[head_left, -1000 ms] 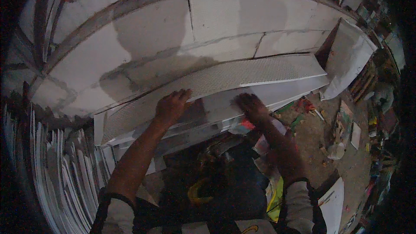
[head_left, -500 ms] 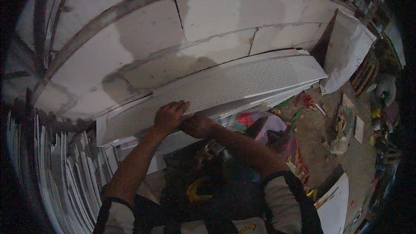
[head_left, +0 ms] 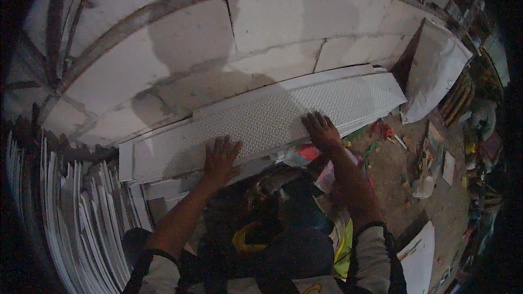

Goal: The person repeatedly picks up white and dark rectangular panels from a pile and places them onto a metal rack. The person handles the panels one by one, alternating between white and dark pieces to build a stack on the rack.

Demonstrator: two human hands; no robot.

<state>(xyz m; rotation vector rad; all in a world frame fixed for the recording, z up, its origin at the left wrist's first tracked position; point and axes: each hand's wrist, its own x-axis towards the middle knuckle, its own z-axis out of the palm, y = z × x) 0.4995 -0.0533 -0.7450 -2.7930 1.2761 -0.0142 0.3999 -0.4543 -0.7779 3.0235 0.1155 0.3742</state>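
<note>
Your white textured panel (head_left: 272,125) lies long and flat against the foot of the block wall (head_left: 305,22), running from near left up to the far right, with a second plain white strip (head_left: 327,79) showing just behind its upper edge.

Half a second ago your two hands were bunched together near the panel's lower middle; now they sit apart. Your left hand (head_left: 220,158) is spread flat, fingers wide, pressing the lower edge left of centre. Your right hand (head_left: 322,130) has moved out to the right and rests palm-down, fingers splayed, on the panel's face. Neither hand grips anything; both simply press on the surface. The panel also looks to sit a little lower and flatter than a second ago, with more of its patterned face turned toward you. I read that as you steadying or smoothing it along its length rather than lifting it.

Counting: one textured panel under your hands, one strip behind it, two hands on it. To your near left stands a rack of white sheets (head_left: 81,212) on edge, too many and too blurred to count. At the far right one large white board (head_left: 436,71) leans against the wall. The dirt floor (head_left: 403,169) on the right carries scattered coloured scraps (head_left: 381,130), and one more white board (head_left: 419,253) lies near your right elbow.
</note>
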